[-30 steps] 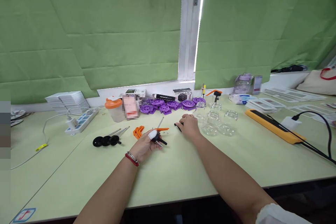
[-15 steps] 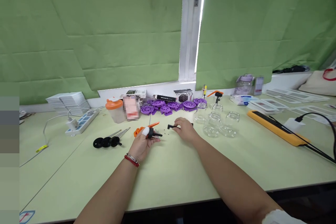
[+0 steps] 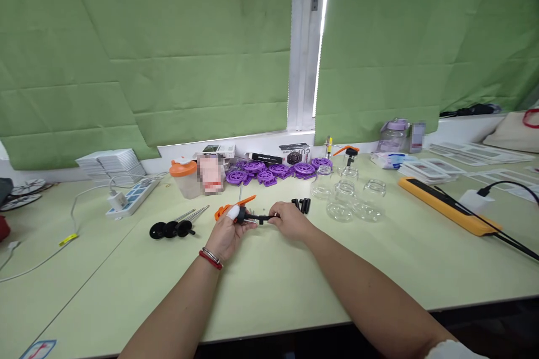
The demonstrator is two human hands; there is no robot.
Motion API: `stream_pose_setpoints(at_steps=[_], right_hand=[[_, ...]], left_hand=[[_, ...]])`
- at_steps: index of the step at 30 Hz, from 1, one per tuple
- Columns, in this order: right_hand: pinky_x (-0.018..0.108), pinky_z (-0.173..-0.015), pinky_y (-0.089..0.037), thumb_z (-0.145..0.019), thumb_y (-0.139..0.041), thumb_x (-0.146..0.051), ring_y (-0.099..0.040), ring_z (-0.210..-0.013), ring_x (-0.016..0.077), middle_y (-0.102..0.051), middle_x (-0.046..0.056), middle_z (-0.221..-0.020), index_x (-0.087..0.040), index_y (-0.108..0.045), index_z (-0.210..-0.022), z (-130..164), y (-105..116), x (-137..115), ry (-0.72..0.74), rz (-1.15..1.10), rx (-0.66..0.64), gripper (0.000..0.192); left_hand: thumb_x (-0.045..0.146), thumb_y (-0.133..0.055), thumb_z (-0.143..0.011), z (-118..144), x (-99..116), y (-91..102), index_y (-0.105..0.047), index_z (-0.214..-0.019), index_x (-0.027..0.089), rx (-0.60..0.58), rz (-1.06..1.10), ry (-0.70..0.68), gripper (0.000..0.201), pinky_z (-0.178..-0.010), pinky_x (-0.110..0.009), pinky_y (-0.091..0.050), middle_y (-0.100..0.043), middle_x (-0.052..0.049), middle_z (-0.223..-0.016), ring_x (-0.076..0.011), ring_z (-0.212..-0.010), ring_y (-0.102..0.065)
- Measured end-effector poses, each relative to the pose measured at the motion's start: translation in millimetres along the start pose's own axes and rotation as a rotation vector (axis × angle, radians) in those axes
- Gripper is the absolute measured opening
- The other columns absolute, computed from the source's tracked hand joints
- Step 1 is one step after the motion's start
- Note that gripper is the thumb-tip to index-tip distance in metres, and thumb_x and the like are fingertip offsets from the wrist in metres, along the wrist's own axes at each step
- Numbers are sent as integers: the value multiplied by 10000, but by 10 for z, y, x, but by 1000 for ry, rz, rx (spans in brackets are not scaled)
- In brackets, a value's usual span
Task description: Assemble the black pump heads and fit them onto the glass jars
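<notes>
Black pump part (image 3: 246,215) is pinched in the left hand (image 3: 227,230), table (image 3: 273,280) centre, with a small black piece (image 3: 265,217) closed on by the right hand (image 3: 288,220) at its 3 o'clock and brought up against it. Joining step is judged in hand; next move calls for pushing the piece home in line. Spare black pieces (image 3: 302,205) lie at 2 o'clock of the right hand, glass jars (image 3: 347,197) beyond, purple discs (image 3: 269,171) at 12.
</notes>
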State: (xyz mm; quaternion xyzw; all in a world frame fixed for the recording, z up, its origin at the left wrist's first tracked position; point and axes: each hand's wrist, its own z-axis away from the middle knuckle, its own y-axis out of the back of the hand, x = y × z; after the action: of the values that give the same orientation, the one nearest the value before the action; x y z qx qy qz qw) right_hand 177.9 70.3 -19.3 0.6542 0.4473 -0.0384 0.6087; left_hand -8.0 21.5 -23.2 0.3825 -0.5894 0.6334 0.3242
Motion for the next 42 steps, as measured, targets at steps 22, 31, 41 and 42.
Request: stream_pose_setpoints(at_steps=[22,31,41,42], right_hand=[[234,-632,-347,-771,-582,-183,-505,-705,134,-602,26,-782,-170,-635,-761,15,-123,-3,9,-66,-13,56],[239,-617,-348,-780,-555,-169,-499,-688,138,-601,39,-789,-161,-638,-773,53,-135,-51,13,-68,-25,84],[234,-588,-345,-805,-470,-120,-472,-628,115,-576,-5,-747,-201,-603,-990,156,-235,-217,62,-309,-31,242],[233,-579,-344,-810,-457,-118,-463,-607,109,-567,-14,-730,-211,-596,-1020,169,-254,-243,75,-360,-54,268]], left_hand=[[130,-685,-587,67,12,-18,-544,-988,188,-66,-309,-45,429,-716,-308,-458,-547,6,-890,-126,-770,-549],[128,-674,-619,74,-14,-28,-505,-920,189,-86,-306,-31,351,-690,-299,-439,-551,14,-857,-104,-677,-530],[97,-622,-648,62,14,7,-392,-1184,247,12,-324,-103,603,-777,-307,-441,-553,-39,-1082,-131,-832,-563],[87,-607,-656,61,22,3,-365,-1205,262,42,-335,-142,625,-832,-323,-432,-523,-54,-1170,-145,-917,-561]])
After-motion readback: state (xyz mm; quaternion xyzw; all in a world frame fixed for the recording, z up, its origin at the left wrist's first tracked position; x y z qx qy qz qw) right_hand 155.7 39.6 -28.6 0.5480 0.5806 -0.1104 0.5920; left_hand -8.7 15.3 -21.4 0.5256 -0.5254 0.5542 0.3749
